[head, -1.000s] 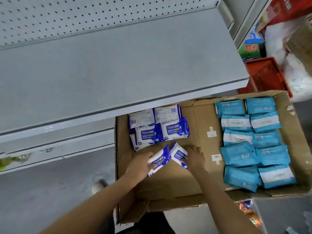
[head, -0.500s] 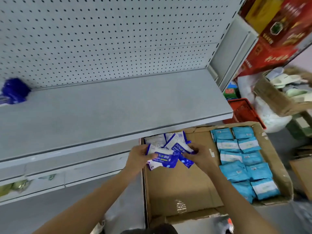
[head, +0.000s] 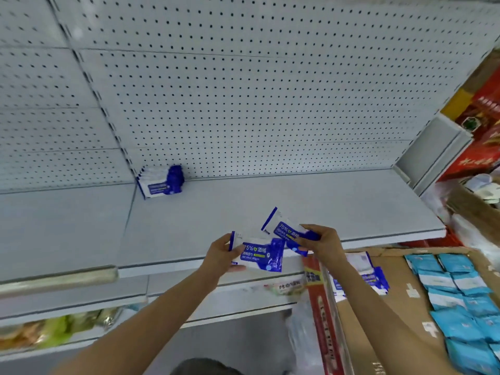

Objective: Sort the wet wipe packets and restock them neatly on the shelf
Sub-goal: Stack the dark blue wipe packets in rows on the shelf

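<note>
Leftmost, we note a stack of wipe packets (head: 161,182) upright at the back of the shelf (head: 270,201). Our left hand (head: 221,253) pinches one blue-and-white packet (head: 259,255); our right hand (head: 323,240) grips another packet (head: 286,231) (tilted). Further right, the cardboard box (head: 400,309) holds teal packets (head: 460,301).

Both forearms reach forward, left hand (head: 222,253) and right hand (head: 324,240) raised side by side, fingers curled in pinching grips.
</note>
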`<action>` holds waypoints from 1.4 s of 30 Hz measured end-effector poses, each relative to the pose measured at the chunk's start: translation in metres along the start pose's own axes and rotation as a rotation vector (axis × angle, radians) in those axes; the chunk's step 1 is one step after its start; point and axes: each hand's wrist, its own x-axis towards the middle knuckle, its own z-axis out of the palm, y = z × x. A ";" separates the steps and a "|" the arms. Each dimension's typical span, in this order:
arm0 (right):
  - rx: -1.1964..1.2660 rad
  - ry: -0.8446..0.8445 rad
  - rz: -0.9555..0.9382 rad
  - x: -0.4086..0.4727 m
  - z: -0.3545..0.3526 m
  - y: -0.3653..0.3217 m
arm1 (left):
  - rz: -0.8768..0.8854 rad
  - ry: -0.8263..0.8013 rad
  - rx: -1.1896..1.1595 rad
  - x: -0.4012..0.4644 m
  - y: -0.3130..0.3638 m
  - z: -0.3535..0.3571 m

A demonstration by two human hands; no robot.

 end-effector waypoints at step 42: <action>-0.153 -0.147 -0.002 0.236 0.413 -0.065 | -0.031 0.488 -0.097 0.127 0.022 -0.278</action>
